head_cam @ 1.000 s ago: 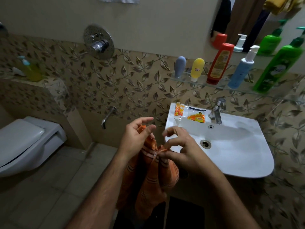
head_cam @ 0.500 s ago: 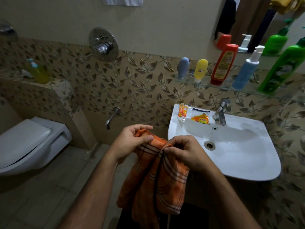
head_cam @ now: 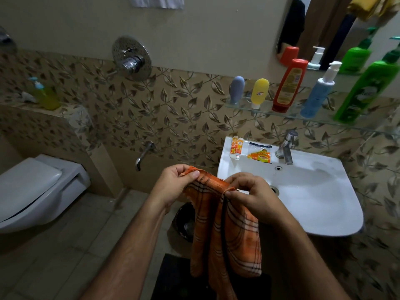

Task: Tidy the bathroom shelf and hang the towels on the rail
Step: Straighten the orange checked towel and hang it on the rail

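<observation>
In both hands [head_cam: 173, 182] [head_cam: 251, 191]: pinched towel [head_cam: 227, 230].

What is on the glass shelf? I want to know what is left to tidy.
On the glass shelf: grey tube, yellow tube, red bottle, blue pump bottle, green bottle. Beyond the frame's edge is unseen.

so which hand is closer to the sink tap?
Right. The right hand pinches the orange towel over the basin's front left rim, below the tap. The left hand grips the towel further left, off the basin.
</observation>
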`<state>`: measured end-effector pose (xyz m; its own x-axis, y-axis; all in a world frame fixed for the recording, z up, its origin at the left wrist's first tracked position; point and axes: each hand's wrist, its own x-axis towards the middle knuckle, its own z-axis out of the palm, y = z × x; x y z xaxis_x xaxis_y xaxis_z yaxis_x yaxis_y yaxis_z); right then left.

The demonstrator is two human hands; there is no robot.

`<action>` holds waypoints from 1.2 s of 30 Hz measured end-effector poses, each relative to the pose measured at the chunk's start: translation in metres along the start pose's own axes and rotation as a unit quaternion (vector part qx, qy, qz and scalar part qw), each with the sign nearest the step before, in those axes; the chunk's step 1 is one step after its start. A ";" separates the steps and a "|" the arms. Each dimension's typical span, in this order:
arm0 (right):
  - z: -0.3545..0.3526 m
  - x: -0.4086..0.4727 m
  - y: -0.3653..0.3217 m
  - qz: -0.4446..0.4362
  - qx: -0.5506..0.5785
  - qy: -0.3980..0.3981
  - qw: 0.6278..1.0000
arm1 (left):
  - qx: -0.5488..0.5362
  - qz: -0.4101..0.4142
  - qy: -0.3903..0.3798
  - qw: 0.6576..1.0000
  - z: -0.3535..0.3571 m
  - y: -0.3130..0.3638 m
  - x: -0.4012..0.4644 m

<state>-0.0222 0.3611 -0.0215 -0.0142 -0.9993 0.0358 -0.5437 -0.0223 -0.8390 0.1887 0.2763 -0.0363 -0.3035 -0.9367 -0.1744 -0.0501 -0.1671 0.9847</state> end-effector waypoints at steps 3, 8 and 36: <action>-0.006 -0.004 0.000 -0.009 -0.037 0.017 0.999 | 0.064 0.069 0.074 0.993 0.014 -0.001 0.004; -0.009 -0.011 -0.017 0.003 0.018 -0.017 1.000 | 0.132 0.126 0.150 0.972 0.035 -0.005 0.001; 0.031 0.027 -0.030 0.020 -0.055 0.117 0.991 | -0.015 0.076 -0.079 0.994 0.026 -0.008 -0.008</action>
<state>0.0197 0.3342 -0.0128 -0.2250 -0.9643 0.1399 -0.6266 0.0332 -0.7787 0.1663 0.2928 -0.0430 -0.4517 -0.8920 -0.0177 0.0357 -0.0380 0.9986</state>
